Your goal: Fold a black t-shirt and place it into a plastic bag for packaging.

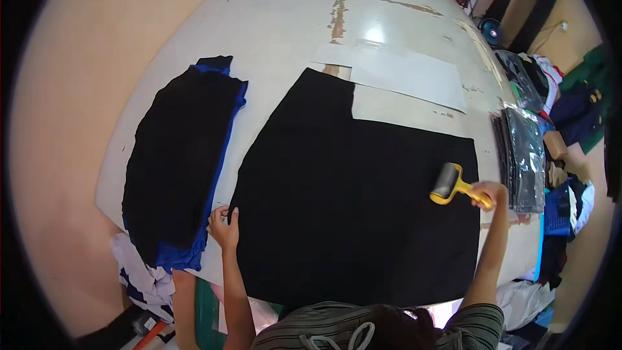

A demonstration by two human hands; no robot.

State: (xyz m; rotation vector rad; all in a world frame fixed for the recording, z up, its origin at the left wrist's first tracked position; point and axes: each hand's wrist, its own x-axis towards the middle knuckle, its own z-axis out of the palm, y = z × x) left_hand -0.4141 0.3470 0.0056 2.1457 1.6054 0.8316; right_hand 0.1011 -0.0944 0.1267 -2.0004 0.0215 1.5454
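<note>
A large black garment (350, 204) lies flat on the pale table (272, 24). My right hand (487, 195) grips the yellow handle of a lint roller (446, 183), whose grey roll is over the garment's right part. At the garment's left edge is my left hand (224, 227), its thumb at the black fabric and its fingers bent; whether it pinches the edge is not clear. Left of it lies a stack of black and blue fabric pieces (177, 155).
White sheets (406, 75) lie beyond the garment. Plastic-wrapped dark packs (522, 160) are stacked at the table's right edge, near a blue basket (557, 211). White cloths (146, 267) hang low at the left, by the wall. Another forearm (184, 306) shows at the lower left.
</note>
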